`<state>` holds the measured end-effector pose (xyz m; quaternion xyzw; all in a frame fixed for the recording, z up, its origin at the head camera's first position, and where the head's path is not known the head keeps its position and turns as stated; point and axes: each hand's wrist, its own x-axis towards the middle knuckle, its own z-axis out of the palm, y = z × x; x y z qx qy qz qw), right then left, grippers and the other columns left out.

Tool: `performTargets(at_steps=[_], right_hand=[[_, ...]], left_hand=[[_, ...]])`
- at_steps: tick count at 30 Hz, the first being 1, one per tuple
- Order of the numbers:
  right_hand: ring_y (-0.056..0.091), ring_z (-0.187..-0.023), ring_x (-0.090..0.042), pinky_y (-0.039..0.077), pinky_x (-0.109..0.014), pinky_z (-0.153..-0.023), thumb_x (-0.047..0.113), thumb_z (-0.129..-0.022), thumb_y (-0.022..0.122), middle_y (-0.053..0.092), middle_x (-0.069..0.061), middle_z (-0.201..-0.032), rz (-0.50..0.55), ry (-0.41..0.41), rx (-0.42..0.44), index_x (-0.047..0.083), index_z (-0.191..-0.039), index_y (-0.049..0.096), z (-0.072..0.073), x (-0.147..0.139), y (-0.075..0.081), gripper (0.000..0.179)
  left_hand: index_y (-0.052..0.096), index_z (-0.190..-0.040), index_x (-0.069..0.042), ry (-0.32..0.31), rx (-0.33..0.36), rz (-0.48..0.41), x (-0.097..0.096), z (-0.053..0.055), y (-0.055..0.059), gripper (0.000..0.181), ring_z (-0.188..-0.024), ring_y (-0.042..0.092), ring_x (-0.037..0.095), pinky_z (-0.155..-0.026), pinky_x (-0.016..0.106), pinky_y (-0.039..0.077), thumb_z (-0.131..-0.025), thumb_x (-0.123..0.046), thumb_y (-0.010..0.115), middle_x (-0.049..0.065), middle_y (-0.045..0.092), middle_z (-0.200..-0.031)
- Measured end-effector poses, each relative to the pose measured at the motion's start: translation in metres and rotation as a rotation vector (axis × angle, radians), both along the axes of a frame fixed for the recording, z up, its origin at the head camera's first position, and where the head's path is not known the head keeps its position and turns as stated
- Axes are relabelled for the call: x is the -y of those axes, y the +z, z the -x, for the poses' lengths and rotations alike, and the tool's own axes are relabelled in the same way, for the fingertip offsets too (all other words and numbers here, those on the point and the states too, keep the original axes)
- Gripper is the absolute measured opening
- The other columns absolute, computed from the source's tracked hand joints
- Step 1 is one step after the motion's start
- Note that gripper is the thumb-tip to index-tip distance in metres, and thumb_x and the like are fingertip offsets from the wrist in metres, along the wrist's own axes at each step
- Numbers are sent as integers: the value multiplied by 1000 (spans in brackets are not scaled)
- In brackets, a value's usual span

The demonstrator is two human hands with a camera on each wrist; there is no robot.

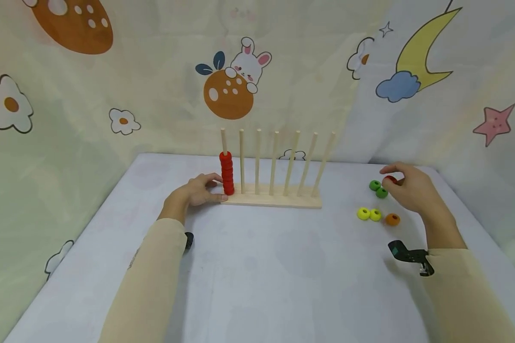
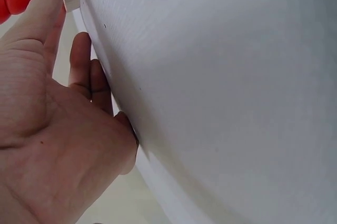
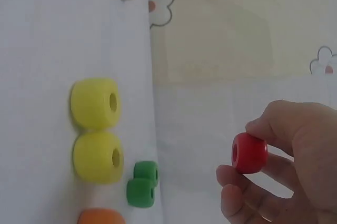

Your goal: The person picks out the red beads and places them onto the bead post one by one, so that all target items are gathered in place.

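A wooden peg stand (image 1: 274, 201) with several upright pegs stands at the back of the table. Red beads (image 1: 227, 174) are stacked on its leftmost peg. My left hand (image 1: 197, 191) grips the left end of the base, thumb at the front and fingers behind; in the left wrist view the thumb (image 2: 39, 13) lies against the wood beside the red beads. Off to the right, my right hand (image 1: 416, 190) pinches a red bead (image 3: 249, 153) between thumb and fingers, raised above the table. Its hole shows in the right wrist view.
Near the right hand lie two green beads (image 1: 378, 189), two yellow beads (image 1: 363, 214) and an orange bead (image 1: 392, 219). A patterned cloth (image 1: 163, 71) hangs behind the white table (image 1: 283, 276).
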<state>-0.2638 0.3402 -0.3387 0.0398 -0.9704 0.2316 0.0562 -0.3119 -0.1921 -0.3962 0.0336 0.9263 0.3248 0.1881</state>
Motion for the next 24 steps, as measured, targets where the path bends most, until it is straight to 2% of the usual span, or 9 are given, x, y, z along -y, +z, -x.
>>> performTargets(at_steps=[4, 12, 18, 21, 24], right_hand=[[57, -91, -35, 45, -34, -63, 23, -103, 54, 62, -24, -115, 20, 17, -15, 4, -124, 63, 2, 16, 5, 29], [59, -107, -38, 51, -31, -69, 31, -100, 66, 64, -21, -122, 102, 38, -43, 6, -126, 65, 4, 39, 6, 36], [63, -108, -35, 49, -19, -70, 30, -100, 65, 66, -16, -121, 148, 69, -52, 9, -130, 64, 3, 51, 7, 36], [65, -107, -34, 46, -10, -71, 28, -101, 64, 67, -14, -122, 184, 94, -95, 10, -131, 64, 2, 58, 10, 35], [66, -102, -27, 45, -7, -71, 25, -101, 65, 67, -13, -121, 222, 123, -147, 10, -131, 65, 1, 66, 13, 34]], left_hand=[[50, -142, -31, 6, 3, 0, 2, 0, -3, 66, -146, 31, 38, -113, 69, 32, -86, -48, 80, 13, 43, -155], [51, -142, -32, 5, 7, -4, 4, -1, -8, 66, -146, 31, 37, -113, 68, 32, -85, -50, 80, 12, 43, -155], [50, -142, -31, -2, 6, 7, 4, -1, -6, 66, -146, 32, 36, -113, 67, 33, -86, -49, 80, 12, 44, -155], [50, -142, -32, -6, -2, 6, 4, 2, -5, 66, -146, 32, 36, -113, 67, 33, -85, -50, 80, 11, 43, -155], [51, -141, -33, -5, -2, 1, 3, 3, -4, 65, -146, 32, 36, -113, 67, 32, -85, -50, 80, 11, 43, -154]])
